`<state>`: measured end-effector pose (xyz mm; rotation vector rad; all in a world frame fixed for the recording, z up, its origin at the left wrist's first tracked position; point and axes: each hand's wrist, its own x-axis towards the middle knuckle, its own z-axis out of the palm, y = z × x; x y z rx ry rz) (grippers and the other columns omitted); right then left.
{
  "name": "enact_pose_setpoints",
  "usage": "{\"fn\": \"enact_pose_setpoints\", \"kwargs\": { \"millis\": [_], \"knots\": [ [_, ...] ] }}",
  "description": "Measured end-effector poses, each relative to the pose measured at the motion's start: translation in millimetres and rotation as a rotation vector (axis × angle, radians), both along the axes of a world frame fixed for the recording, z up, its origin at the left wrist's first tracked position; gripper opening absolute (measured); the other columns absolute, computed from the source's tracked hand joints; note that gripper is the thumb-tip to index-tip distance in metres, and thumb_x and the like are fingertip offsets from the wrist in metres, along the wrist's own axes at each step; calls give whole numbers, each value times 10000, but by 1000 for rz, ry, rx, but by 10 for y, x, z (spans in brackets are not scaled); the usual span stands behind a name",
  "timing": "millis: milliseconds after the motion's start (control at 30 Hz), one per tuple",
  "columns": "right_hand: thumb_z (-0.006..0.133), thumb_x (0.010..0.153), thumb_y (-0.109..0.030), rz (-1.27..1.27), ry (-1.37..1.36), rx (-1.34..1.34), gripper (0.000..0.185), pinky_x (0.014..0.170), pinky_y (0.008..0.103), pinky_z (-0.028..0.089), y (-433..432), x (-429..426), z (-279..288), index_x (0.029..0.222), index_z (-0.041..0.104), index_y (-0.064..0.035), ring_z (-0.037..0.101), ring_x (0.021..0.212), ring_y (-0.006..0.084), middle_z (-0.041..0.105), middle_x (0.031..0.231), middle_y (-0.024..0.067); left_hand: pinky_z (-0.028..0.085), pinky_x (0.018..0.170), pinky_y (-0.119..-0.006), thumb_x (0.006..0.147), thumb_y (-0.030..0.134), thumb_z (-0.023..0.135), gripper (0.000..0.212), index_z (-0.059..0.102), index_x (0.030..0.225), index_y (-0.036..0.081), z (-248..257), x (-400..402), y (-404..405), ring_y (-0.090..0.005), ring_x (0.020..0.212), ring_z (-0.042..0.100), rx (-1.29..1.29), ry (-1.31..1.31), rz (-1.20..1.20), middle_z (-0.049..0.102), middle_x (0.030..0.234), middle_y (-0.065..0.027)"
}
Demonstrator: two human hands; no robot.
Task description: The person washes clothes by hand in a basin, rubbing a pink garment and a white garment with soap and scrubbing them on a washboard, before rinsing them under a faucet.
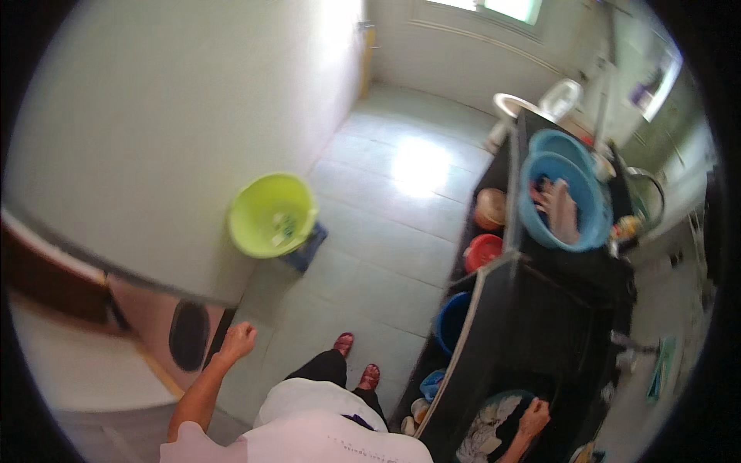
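Note:
My left hand (238, 340), its fingers curled, hangs in the air at the lower left, above the floor by the doorway. At the lower right my right hand (535, 418) is over a basin (514, 394) of wet-looking cloth (485, 431) in the black sink; its fingers are bent, and whether they pinch anything cannot be made out. Farther along the black counter, a blue plastic basin (593, 208) holds pink and dark cloth, with another blue basin (561, 144) behind it. A lime-green plastic basin (246, 214) with small items inside stands on a dark blue support (310, 249) against the wall.
Under the counter are a red basin (485, 252), a dark blue bucket (450, 324) and a brownish bowl (491, 208). Taps (631, 347) line the right wall. A toilet (509, 107) stands past the counter. An oval dark mat (189, 335) lies left, beyond the door opening.

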<state>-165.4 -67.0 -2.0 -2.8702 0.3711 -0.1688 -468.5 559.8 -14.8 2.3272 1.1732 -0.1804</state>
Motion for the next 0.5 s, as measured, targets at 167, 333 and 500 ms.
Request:
{"fn": "enact_pose_setpoints", "kwargs": {
  "millis": [167, 333, 500],
  "knots": [
    [604, 796, -138, 443, 28, -75, 150, 506, 415, 425, 936, -332, -438, 699, 568, -29, 550, 542, 338, 560, 603, 175, 484, 736, -422, 804, 235, 571, 253, 640, 904, 13, -56, -1808, -263, -316, 837, 623, 23, 240, 176, 654, 885, -165],
    [641, 759, -142, 980, 125, 40, 158, 549, 434, 433, 2724, -674, -519, 690, 555, -28, 573, 605, 347, 576, 623, 164, 486, 716, -399, 810, 287, 575, 287, 633, 910, 25, 208, -2685, -296, -302, 813, 627, -124, 82, 546, 655, 864, -157],
    [633, 778, -232, 1321, 348, -155, 161, 614, 459, 466, 4893, -1057, -1008, 773, 609, -72, 593, 696, 358, 591, 671, 139, 475, 745, -383, 839, 311, 531, 328, 624, 932, 10, -297, -4330, -65, -302, 839, 613, -240, 340, 636, 641, 910, -173]
  ]
}}
